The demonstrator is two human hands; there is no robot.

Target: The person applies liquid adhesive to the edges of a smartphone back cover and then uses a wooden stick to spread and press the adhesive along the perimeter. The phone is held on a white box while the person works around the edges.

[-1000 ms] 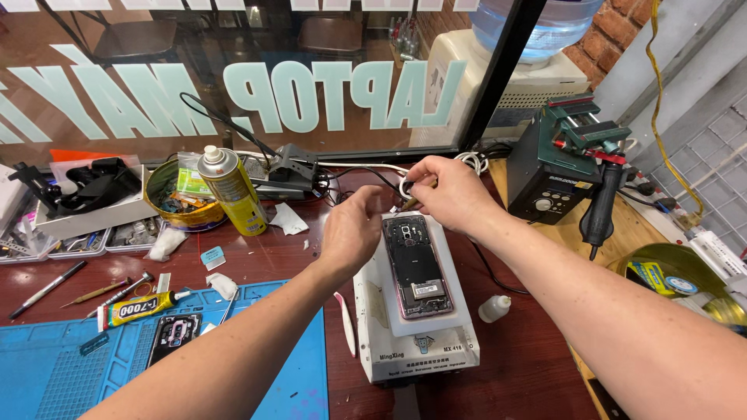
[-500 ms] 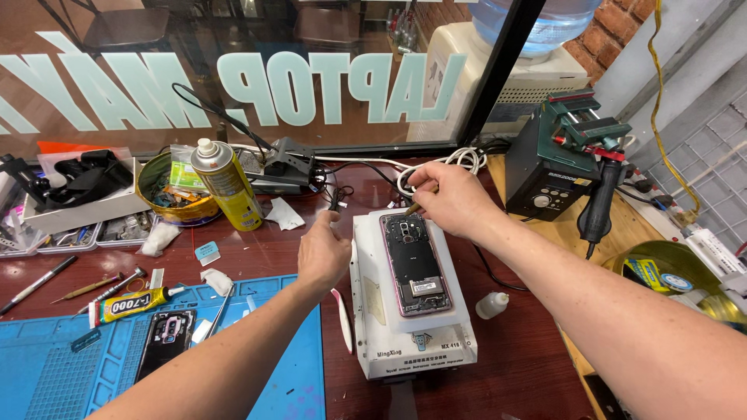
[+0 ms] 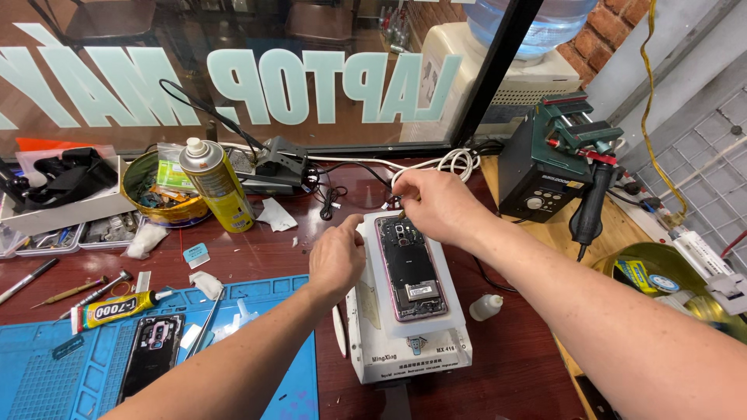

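An opened smartphone [image 3: 410, 269] with its back off lies face down on the white pad of a white heating machine [image 3: 405, 354] in the middle of the table. My left hand [image 3: 336, 258] rests against the phone's left edge, thumb touching the pad's top left corner. My right hand [image 3: 436, 204] hovers over the phone's top end with thumb and forefinger pinched together near the camera area; what they pinch is too small to tell.
A blue work mat [image 3: 93, 365] at the front left holds a black phone back cover [image 3: 152, 350] and a glue tube [image 3: 117, 308]. A yellow spray can [image 3: 214, 185] and a round tin [image 3: 159, 194] stand behind. A soldering station [image 3: 548, 175] sits at right, a small white bottle [image 3: 486, 307] beside the machine.
My left hand has slid back from the phone's top end to its left edge. My right hand stays pinched at the top end, now lower over the phone.
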